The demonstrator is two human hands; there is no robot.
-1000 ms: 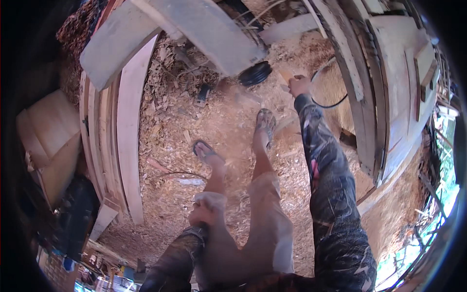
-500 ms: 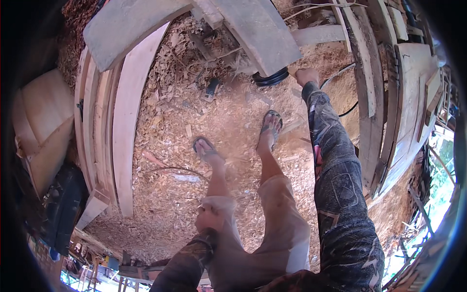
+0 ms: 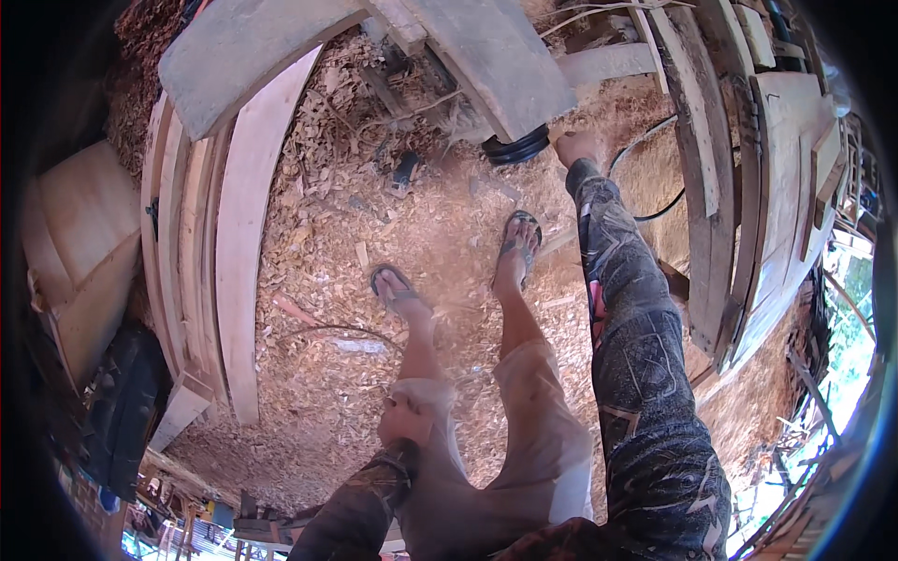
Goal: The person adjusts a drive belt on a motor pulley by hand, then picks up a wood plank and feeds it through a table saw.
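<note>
My right hand [image 3: 577, 148] is stretched far forward, its fingers closed beside a black grooved wheel [image 3: 516, 148] under the end of a thick grey board [image 3: 496, 70]. A small tan bit shows at its fingertips; I cannot make out what it is. My left hand [image 3: 406, 418] rests on my left knee with the fingers curled in, and no object shows in it. Both sleeves are dark and patterned, and the right one [image 3: 645, 355] is dusted with pale powder.
Wood shavings [image 3: 309, 243] cover the ground around my sandalled feet. Long curved planks [image 3: 253, 234] stand at the left, with more boards [image 3: 706, 159] at the right. A black cable [image 3: 669, 206] loops near my right forearm. Another curved board [image 3: 248, 56] lies across the far left.
My right hand and forearm have shifted slightly left, closer to the black wheel. My left hand stays on the knee.
</note>
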